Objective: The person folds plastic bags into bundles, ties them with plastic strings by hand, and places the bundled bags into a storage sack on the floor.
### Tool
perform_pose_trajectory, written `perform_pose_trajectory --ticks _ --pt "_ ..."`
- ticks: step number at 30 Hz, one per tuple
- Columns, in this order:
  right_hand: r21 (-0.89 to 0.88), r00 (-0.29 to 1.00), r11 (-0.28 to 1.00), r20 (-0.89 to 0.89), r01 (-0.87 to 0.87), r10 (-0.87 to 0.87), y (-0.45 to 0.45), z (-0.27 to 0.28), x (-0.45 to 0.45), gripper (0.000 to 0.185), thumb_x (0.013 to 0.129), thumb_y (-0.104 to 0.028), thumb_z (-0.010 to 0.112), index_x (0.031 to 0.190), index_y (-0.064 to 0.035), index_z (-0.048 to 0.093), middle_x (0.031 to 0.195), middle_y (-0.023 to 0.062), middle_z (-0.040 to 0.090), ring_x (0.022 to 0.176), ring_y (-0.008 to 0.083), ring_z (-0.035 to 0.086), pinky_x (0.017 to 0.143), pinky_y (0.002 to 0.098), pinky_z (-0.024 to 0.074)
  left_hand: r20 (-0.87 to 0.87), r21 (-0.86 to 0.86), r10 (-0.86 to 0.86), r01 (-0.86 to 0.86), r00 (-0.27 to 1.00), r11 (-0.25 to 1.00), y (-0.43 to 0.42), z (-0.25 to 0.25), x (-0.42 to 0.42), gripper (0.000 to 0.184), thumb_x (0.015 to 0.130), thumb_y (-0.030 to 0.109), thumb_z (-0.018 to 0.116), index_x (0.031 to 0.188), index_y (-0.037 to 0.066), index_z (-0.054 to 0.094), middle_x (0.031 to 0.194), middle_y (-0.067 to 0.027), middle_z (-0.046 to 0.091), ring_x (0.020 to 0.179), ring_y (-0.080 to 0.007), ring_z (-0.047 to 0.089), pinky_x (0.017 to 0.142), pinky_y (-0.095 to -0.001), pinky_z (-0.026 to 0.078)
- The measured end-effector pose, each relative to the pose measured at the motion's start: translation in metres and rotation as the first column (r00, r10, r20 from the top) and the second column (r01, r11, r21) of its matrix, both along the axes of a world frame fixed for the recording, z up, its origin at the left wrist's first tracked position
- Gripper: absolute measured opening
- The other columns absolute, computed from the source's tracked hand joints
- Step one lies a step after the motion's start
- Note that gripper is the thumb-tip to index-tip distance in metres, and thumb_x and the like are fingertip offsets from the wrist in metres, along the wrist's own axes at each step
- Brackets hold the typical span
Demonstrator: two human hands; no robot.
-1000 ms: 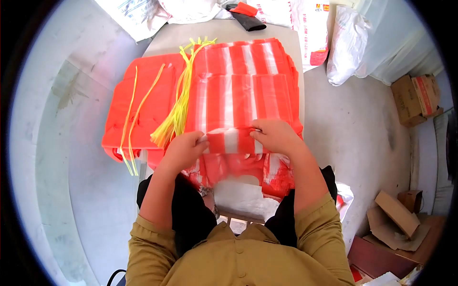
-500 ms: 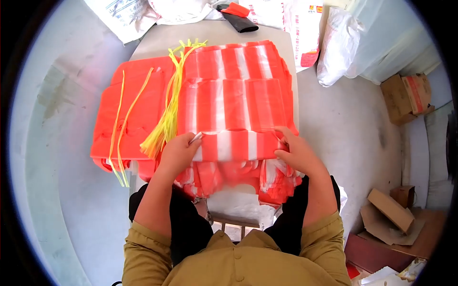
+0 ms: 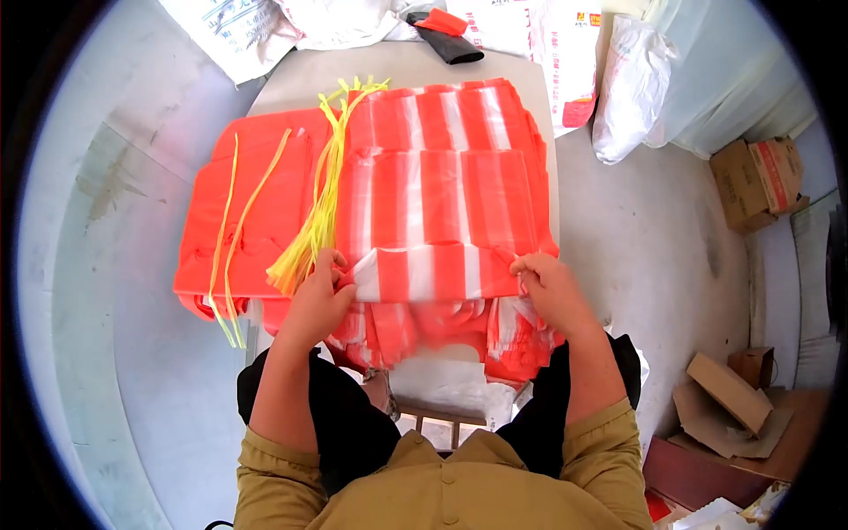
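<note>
- Shifts left hand (image 3: 316,300) outward since earlier frame, parting thumb and fingers beside folded edge (image 3: 424,272).
- Touches right end with right hand (image 3: 556,296); cannot tell whether pinching.
- Faces striped plastic stack (image 3: 442,194) on table (image 3: 318,71), beside yellow ties (image 3: 312,240).

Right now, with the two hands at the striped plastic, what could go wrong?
The left hand is close beside the yellow bundle, so it might push it out of line. The striped plastic looks thin, so its front fold could slip open if the right hand lets go. Two loose yellow strips stick out past the near edge of the red stack and might fall.
</note>
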State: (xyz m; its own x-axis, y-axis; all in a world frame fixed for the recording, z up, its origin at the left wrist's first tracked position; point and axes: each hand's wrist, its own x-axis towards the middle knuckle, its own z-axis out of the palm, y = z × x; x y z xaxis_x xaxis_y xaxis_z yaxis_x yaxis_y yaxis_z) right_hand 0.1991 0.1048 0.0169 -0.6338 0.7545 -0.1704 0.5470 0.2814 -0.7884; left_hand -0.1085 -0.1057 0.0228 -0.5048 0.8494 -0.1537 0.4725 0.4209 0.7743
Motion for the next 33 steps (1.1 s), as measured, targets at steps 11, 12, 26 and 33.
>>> perform_pose_trajectory --ticks 11,12,26,33 --pt "0.244 0.975 0.944 0.082 -0.220 0.206 -0.002 0.020 0.003 0.045 0.079 -0.004 0.077 0.123 -0.0018 0.068 0.134 0.0124 0.053 0.117 0.0305 0.061 0.096 0.0399 0.0512 0.208 0.050 -0.026 0.016 0.978 0.999 0.000 -0.004 -0.006 0.028 0.085 -0.001 0.069 0.112 0.003 0.063 0.103 -0.0052 0.065 0.100 -0.0161 0.060 0.093 -0.0307 0.048" --pt "0.277 0.974 0.934 0.086 -0.224 0.208 -0.003 0.020 0.002 0.045 0.079 -0.003 0.077 0.123 -0.0018 0.068 0.134 0.0129 0.053 0.117 0.0315 0.061 0.096 0.0404 0.0514 0.156 0.060 -0.044 0.035 0.987 0.998 -0.001 0.003 -0.002 0.032 0.083 -0.002 0.070 0.114 0.002 0.063 0.105 -0.0069 0.066 0.102 -0.0188 0.062 0.094 -0.0318 0.049" --pt "0.587 0.970 0.773 0.167 -0.241 0.176 0.004 0.011 -0.001 0.039 0.082 -0.006 0.072 0.121 -0.0040 0.068 0.125 0.0184 0.060 0.116 0.0379 0.060 0.095 0.0436 0.0514 -0.456 0.184 -0.056 0.156 0.888 0.971 0.003 -0.003 0.009 0.040 0.079 -0.007 0.062 0.115 0.007 0.071 0.092 -0.0154 0.058 0.093 -0.0351 0.057 0.083 -0.0438 0.047" --pt "0.559 0.987 0.813 0.106 -0.162 0.123 0.004 0.018 0.004 0.035 0.083 0.005 0.067 0.117 -0.0039 0.072 0.129 0.0173 0.061 0.116 0.0373 0.058 0.097 0.0420 0.0498 -0.399 0.240 -0.027 0.133 0.917 0.962 0.001 -0.002 0.001 0.024 0.083 -0.004 0.067 0.105 0.005 0.073 0.094 -0.0125 0.060 0.095 -0.0324 0.057 0.085 -0.0390 0.047"
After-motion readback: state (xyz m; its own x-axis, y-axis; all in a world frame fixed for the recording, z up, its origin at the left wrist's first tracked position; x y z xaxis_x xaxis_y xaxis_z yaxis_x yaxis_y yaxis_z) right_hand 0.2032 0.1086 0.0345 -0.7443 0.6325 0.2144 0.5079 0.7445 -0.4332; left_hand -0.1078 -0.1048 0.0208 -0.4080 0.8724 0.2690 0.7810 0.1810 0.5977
